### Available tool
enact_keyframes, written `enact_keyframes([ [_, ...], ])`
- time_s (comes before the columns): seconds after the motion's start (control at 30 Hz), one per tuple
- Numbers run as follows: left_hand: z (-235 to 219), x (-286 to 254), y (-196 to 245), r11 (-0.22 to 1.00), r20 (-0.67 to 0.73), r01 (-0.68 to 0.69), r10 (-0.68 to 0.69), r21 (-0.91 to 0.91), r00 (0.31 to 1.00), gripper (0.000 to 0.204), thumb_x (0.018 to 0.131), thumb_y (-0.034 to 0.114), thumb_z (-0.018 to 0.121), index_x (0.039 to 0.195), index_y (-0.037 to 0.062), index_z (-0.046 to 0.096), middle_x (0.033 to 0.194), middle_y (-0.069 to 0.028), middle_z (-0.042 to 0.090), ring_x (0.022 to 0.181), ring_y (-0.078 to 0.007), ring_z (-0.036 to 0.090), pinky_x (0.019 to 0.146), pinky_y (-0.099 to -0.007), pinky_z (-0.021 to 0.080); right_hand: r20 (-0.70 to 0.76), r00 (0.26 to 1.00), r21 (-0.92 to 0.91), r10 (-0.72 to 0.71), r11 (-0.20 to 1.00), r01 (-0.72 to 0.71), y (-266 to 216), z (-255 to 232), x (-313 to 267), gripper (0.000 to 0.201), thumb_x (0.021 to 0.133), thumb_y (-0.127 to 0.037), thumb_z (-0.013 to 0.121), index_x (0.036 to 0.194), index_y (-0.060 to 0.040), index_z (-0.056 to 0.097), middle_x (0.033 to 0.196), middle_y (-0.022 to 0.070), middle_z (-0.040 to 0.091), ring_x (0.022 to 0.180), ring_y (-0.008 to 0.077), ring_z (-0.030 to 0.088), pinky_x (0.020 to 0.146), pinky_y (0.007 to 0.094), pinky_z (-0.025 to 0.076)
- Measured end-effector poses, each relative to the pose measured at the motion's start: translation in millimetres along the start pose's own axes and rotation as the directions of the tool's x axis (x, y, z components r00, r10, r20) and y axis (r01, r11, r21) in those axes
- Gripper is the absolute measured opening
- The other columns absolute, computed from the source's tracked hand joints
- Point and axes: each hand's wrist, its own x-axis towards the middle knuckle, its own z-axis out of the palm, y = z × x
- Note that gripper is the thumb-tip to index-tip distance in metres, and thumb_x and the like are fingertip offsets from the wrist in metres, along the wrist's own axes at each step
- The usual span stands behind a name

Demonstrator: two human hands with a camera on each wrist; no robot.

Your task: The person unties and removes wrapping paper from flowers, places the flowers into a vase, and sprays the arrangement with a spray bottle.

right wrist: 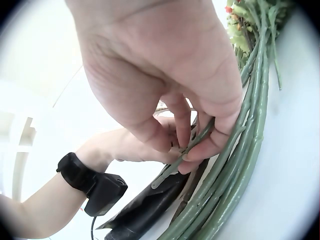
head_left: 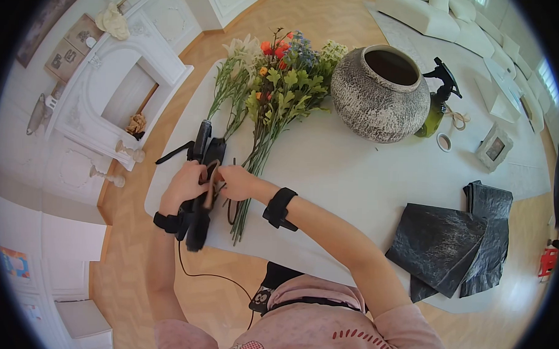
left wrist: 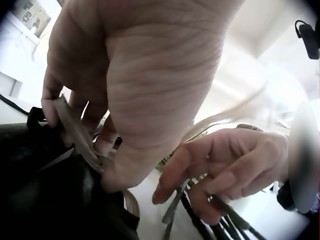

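My left hand (head_left: 183, 186) is over a long black bundle (head_left: 197, 230) at the table's left edge. Its fingers pinch a flat brownish strip (left wrist: 80, 132), which loops down over the black material in the left wrist view. Close by on the right, my right hand (head_left: 239, 182) pinches a thin green stem (right wrist: 167, 172) between thumb and fingers. Beside that hand run several thicker green stems (right wrist: 245, 150) of the flower bunch (head_left: 289, 82), whose orange, blue and leafy heads point away from me. White flowers (head_left: 241, 50) lie left of the bunch.
A speckled round vase (head_left: 380, 101) stands at the far side of the white table (head_left: 328, 182). Near it are a green spray bottle (head_left: 435, 118), a tape roll (head_left: 444, 142) and a small frame (head_left: 494, 147). Folded black sheets (head_left: 437, 244) overlap the right front edge.
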Motion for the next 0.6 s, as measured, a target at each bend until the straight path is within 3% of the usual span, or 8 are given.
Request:
enact_keyframes([
  [0.03,-0.1,-2.3,-1.2,1.000,0.001,0.002,-0.002,0.000,1.000,0.020,0.064,0.016,0.067,0.070,0.0011,0.054,0.083,-0.0161,0.054,0.088,-0.0327,0.049,0.073,-0.0374,0.042,-0.067,0.998,-0.001,0.005,1.000,-0.005,0.1,-0.2,0.2,0.029,0.063,-0.006,0.058,0.090,0.0039,0.052,0.084,0.0216,0.058,0.081,0.0367,0.057,0.069,0.0394,0.046],
  [0.1,0.1,-6.8,-3.3,0.952,-0.158,-0.299,0.286,-0.066,0.945,0.027,0.065,0.013,0.066,0.055,0.0005,0.045,0.066,-0.0106,0.049,0.065,-0.0243,0.049,0.059,-0.0336,0.041,-0.132,0.991,-0.002,0.008,1.000,-0.008,-0.2,0.1,-0.6,0.036,0.064,-0.005,0.058,0.097,0.0049,0.049,0.086,0.0226,0.058,0.082,0.0375,0.056,0.070,0.0394,0.046],
  [0.2,-16.6,-11.9,-5.0,0.933,0.009,-0.072,0.080,-0.353,0.997,0.036,0.068,0.011,0.065,0.052,0.0028,0.035,0.053,-0.0041,0.033,0.049,-0.0125,0.035,0.047,-0.0279,0.032,-0.261,0.964,0.059,-0.055,0.996,0.073,-11.7,-3.5,-4.9,0.044,0.063,-0.005,0.059,0.101,0.0076,0.041,0.087,0.0247,0.057,0.082,0.0404,0.056,0.071,0.0403,0.045],
  [0.27,-18.0,-14.9,-2.4,0.911,-0.014,-0.061,0.061,-0.408,0.998,0.038,0.071,0.010,0.064,0.053,0.0040,0.032,0.052,-0.0013,0.028,0.049,-0.0097,0.029,0.045,-0.0263,0.027,0.042,0.999,0.185,-0.022,0.983,0.014,-16.5,-4.5,-5.5,0.054,0.062,-0.005,0.061,0.109,0.0064,0.039,0.097,0.0226,0.056,0.089,0.0386,0.055,0.077,0.0391,0.045],
  [0.4,-23.0,-23.4,2.9,0.777,-0.036,-0.067,0.057,-0.626,0.998,0.036,0.078,0.008,0.060,0.056,0.0067,0.031,0.050,0.0048,0.029,0.045,-0.0042,0.028,0.041,-0.0220,0.025,0.089,0.996,0.089,-0.001,0.996,-0.006,-26.5,13.9,-4.4,0.055,0.061,-0.004,0.062,0.111,0.0059,0.038,0.096,0.0225,0.056,0.088,0.0391,0.055,0.076,0.0390,0.045],
  [0.43,-25.9,-28.0,2.3,0.777,-0.030,-0.060,0.053,-0.627,0.998,0.036,0.078,0.008,0.060,0.056,0.0067,0.031,0.050,0.0048,0.029,0.045,-0.0042,0.028,0.041,-0.0220,0.025,0.006,1.000,0.099,0.031,0.995,-0.031,-29.5,17.4,-6.5,0.057,0.062,-0.004,0.062,0.112,0.0055,0.037,0.095,0.0228,0.056,0.088,0.0387,0.056,0.075,0.0390,0.046],
  [0.5,-32.6,-36.1,2.2,0.519,-0.062,-0.064,0.022,-0.853,0.998,0.031,0.080,0.007,0.058,0.061,0.0083,0.034,0.052,0.0070,0.033,0.044,-0.0025,0.034,0.041,-0.0190,0.028,-0.074,0.995,0.112,0.070,0.992,-0.061,-31.7,24.9,-9.4,0.058,0.062,-0.005,0.062,0.113,0.0051,0.036,0.095,0.0231,0.056,0.088,0.0383,0.056,0.074,0.0389,0.046],
  [0.6,-45.9,-36.8,14.0,0.497,-0.048,-0.113,0.142,-0.861,0.989,0.028,0.081,0.010,0.057,0.064,0.0099,0.036,0.054,0.0057,0.038,0.046,-0.0024,0.041,0.043,-0.0167,0.032,-0.264,0.962,0.119,-0.063,0.988,0.097,-26.6,36.5,-1.9,0.047,0.064,-0.009,0.061,0.106,0.0054,0.044,0.084,0.0220,0.058,0.085,0.0370,0.057,0.071,0.0400,0.046],
])
